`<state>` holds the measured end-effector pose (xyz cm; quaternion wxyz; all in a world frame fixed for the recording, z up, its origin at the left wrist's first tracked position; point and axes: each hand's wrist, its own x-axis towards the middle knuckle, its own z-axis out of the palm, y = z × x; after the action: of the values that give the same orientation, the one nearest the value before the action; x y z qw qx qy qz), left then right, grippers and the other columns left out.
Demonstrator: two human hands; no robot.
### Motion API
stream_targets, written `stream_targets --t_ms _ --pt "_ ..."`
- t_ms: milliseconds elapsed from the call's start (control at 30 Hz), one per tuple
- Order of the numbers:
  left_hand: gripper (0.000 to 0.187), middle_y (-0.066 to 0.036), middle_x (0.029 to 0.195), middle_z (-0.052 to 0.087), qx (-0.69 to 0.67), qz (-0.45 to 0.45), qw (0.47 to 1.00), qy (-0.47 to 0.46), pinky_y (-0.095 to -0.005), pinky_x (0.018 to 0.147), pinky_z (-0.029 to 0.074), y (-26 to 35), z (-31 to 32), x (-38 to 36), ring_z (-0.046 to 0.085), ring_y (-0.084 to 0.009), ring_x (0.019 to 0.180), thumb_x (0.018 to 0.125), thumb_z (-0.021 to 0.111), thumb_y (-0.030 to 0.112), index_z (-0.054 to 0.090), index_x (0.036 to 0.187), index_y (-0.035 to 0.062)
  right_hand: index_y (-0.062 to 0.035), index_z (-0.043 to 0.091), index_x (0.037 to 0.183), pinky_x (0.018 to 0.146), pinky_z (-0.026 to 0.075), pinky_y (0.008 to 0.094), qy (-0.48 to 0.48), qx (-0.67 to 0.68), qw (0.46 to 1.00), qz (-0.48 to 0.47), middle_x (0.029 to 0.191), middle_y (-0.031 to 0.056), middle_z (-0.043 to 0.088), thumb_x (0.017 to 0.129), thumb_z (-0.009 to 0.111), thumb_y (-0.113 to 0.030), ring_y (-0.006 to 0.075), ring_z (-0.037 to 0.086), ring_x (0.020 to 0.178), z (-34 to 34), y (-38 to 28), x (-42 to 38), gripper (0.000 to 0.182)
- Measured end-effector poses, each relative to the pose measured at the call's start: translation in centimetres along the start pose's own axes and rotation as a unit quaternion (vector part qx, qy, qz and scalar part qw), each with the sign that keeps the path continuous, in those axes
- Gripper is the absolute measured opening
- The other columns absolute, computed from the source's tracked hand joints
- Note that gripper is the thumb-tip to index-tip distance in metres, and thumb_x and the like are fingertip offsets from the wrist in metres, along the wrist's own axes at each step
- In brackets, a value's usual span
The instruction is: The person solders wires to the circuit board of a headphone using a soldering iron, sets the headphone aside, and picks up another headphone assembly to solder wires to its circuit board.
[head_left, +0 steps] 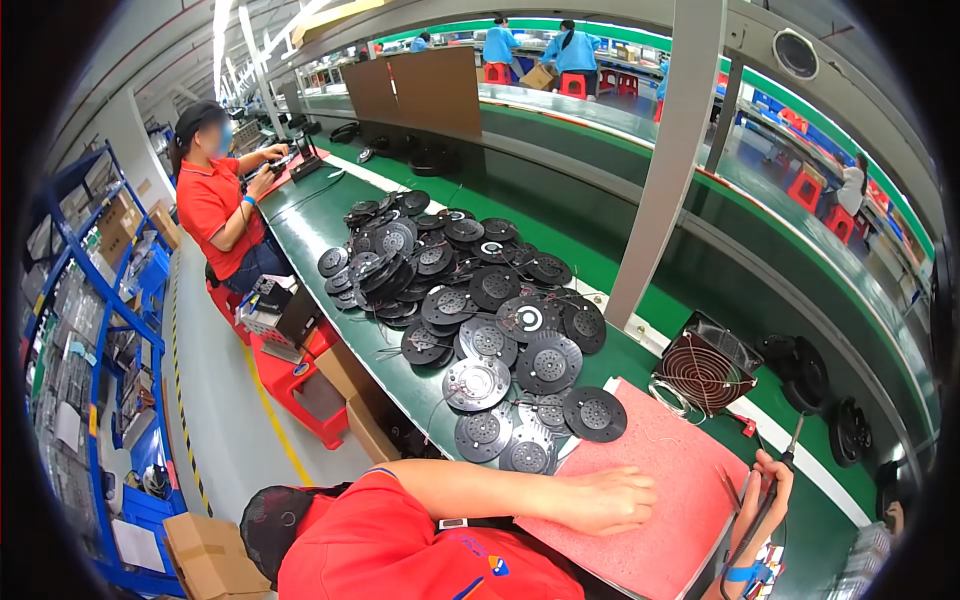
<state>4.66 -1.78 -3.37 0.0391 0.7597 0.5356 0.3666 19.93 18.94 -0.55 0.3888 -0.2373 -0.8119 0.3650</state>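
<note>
My left hand [608, 500] lies palm down on a pink foam sheet [690, 440], fingers loosely bent, with nothing visible in it. At the sheet's right edge, my right hand [768, 505] is closed around a soldering iron [788, 456], its metal tip pointing up and away. A thin dark pointed piece [731, 490] shows just left of that hand. A blue band [740, 574] circles the right wrist. One black round disc with a perforated centre [595, 414] overlaps the sheet's far left corner. Beyond it, a big heap of similar discs [495, 287] with thin wires covers the bench.
A fan with a round wire guard [703, 372] stands beyond the sheet. A grey post [665, 170] rises behind the green bench [300, 235]. Farther along, a co-worker in red [215, 205] handles a small item. Red stools [290, 395] and blue shelving [115, 330] are at left.
</note>
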Motion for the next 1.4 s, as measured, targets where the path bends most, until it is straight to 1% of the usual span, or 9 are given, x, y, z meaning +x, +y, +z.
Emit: stream_targets --t_ms 333,567,633,767,800,1033,1100,1167,1400 --pt "0.011 -0.008 0.082 0.050 -0.005 -0.012 1.000 -0.006 -0.0403 0.076 0.040 -0.2 0.2 0.1 0.049 -0.0260 0.087 0.077 0.060 0.015 0.055 0.073 0.0057 -0.0001 0.051 0.096 0.078 0.042 0.0226 0.016 -0.006 1.000 -0.018 0.100 0.0098 0.062 0.088 0.051 0.004 0.0113 0.052 0.084 0.3 -0.5 -0.1 0.009" --pt "0.012 -0.008 0.083 0.050 -0.004 -0.021 1.000 -0.008 -0.0410 0.077 0.041 -0.3 0.4 0.0 0.050 -0.0263 0.088 0.076 0.061 0.017 0.055 0.074 0.0060 -0.0005 0.051 0.098 0.083 0.044 0.0277 0.002 -0.011 1.000 -0.022 0.102 0.0149 0.062 0.087 0.049 0.005 0.0193 0.059 0.093 0.1 -0.4 -0.1 0.013" --pt "0.012 -0.008 0.083 0.050 0.002 -0.015 1.000 -0.013 -0.0408 0.076 0.040 -0.4 0.2 0.1 0.049 -0.0261 0.088 0.076 0.060 0.016 0.054 0.074 0.0057 -0.0002 0.052 0.098 0.081 0.043 0.0244 0.024 0.014 1.000 -0.012 0.099 0.0098 0.061 0.089 0.050 0.003 0.0134 0.054 0.087 0.4 -0.4 -0.1 0.010" --pt "0.013 -0.009 0.082 0.050 -0.003 0.000 1.000 -0.019 -0.0416 0.075 0.040 -0.8 0.5 0.0 0.049 -0.0269 0.089 0.076 0.060 0.017 0.054 0.074 0.0055 -0.0060 0.053 0.114 0.079 0.049 0.0373 0.001 -0.055 0.998 -0.011 0.093 0.0171 0.062 0.081 0.062 -0.002 0.0252 0.060 0.083 -0.9 -2.5 -0.4 0.034" --pt "0.013 -0.009 0.082 0.050 0.011 -0.008 1.000 -0.004 -0.0416 0.075 0.040 -1.0 0.8 0.1 0.049 -0.0269 0.089 0.076 0.060 0.017 0.054 0.074 0.0055 0.0002 0.057 0.101 0.081 0.048 0.0294 0.041 0.020 0.999 0.009 0.096 0.0123 0.063 0.089 0.060 -0.005 0.0197 0.058 0.087 -0.3 -2.1 -0.6 0.014" --pt "0.015 -0.010 0.075 0.054 0.012 0.057 0.996 0.065 -0.0429 0.070 0.044 -5.1 5.9 1.0 0.053 -0.0300 0.083 0.068 0.061 0.019 0.056 0.065 0.0052 0.0006 0.057 0.098 0.071 0.051 0.0297 0.031 -0.002 0.998 0.058 0.092 0.0140 0.062 0.088 0.059 -0.006 0.0203 0.059 0.082 0.2 -3.4 -0.6 0.012" --pt "0.014 -0.009 0.073 0.056 0.014 0.072 0.993 0.093 -0.0437 0.067 0.045 -5.5 5.4 1.0 0.054 -0.0310 0.080 0.065 0.062 0.018 0.058 0.063 0.0051 0.0013 0.058 0.098 0.070 0.051 0.0306 0.033 0.033 0.999 0.020 0.090 0.0152 0.064 0.087 0.057 -0.004 0.0227 0.061 0.081 0.6 -2.5 -0.7 0.012" --pt "0.031 -0.015 0.094 0.065 0.004 0.064 0.997 -0.046 -0.0419 0.079 0.046 -3.5 2.8 1.2 0.059 -0.0339 0.090 0.078 0.069 0.023 0.063 0.094 -0.0027 0.0013 0.058 0.099 0.071 0.051 0.0311 0.012 0.024 1.000 -0.003 0.091 0.0151 0.063 0.087 0.057 -0.004 0.0228 0.060 0.083 1.2 -1.7 0.2 0.013" --pt "0.018 -0.016 0.082 0.053 -0.065 0.078 0.993 0.053 -0.0476 0.075 0.042 -5.8 6.1 1.8 0.051 -0.0328 0.082 0.079 0.063 0.019 0.056 0.072 0.0036 0.0018 0.055 0.108 0.080 0.047 0.0351 -0.098 -0.083 0.985 -0.114 0.102 0.0143 0.061 0.087 0.055 -0.007 0.0232 0.057 0.093 2.2 1.0 3.1 0.023"
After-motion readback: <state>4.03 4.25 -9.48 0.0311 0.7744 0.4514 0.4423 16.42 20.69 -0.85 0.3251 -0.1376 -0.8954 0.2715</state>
